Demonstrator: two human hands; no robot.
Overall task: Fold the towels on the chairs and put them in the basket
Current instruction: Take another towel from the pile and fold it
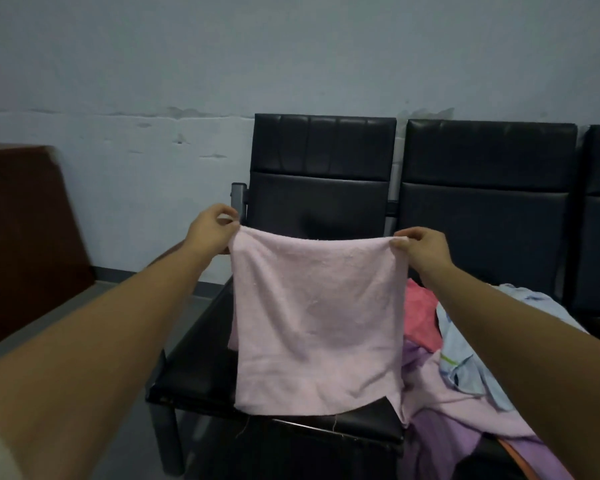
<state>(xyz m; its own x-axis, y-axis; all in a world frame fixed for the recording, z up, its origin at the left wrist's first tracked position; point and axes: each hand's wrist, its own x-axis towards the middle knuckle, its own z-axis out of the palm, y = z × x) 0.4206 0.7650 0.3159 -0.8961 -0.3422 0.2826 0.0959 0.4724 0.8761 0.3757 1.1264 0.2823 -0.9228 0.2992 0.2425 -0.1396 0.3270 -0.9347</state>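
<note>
Both arms reach forward and up, held apart. The left hand (215,230) pinches the top corner of the pale pink towel (316,317) at 10 o'clock, thumb against curled fingers. The right hand (420,247) pinches the opposite corner at 2 o'clock in the same way. The towel hangs flat and unfolded between them, in front of the left black chair (323,161). Its lower edge falls near the front of the seat.

At 4 o'clock from the towel a loose pile lies on the second black chair (489,188). In it are a coral towel (421,317), a light blue cloth (465,341) and a lilac towel (447,438). A thin orange curve (510,452) shows under the lilac folds, possibly a rim, though too little is visible to tell.

At 9 o'clock stands a blurred brown wooden panel (25,237).
</note>
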